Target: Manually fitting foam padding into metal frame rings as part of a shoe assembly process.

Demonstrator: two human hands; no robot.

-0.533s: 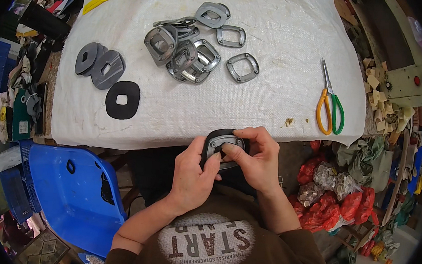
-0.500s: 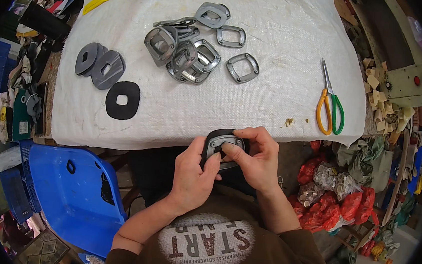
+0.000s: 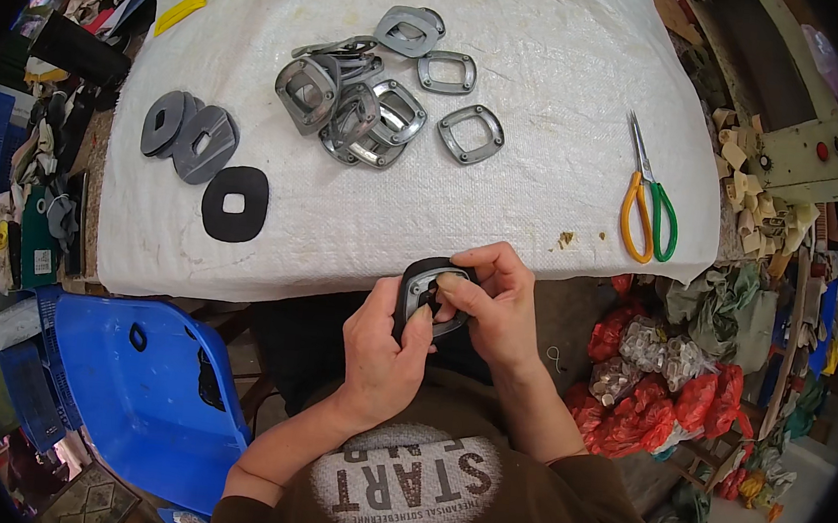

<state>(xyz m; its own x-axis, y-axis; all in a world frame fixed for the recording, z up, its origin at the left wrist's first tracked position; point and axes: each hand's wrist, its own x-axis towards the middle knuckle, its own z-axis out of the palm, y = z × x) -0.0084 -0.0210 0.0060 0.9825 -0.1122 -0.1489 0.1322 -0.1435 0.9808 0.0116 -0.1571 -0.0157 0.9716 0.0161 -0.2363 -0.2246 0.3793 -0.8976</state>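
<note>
Just in front of the table's near edge, both hands hold a rounded-square metal frame backed by a black pad. My left hand grips its left side, the thumb over the inner edge. My right hand pinches the upper right side, its thumb pressing on the frame near the opening. Part of the piece is hidden by the fingers. On the table, a similar black pad with a square hole lies beside several overlapping grey pads. Farther back is a loose pile of metal frames.
Scissors with orange and green handles lie at the right of the white-covered table. A yellow strip is at the far left. Below left stands a blue tub; red plastic bags sit at the lower right.
The view has shifted slightly. My right thumb has moved a little up and left along the frame. Both hands keep their hold.
</note>
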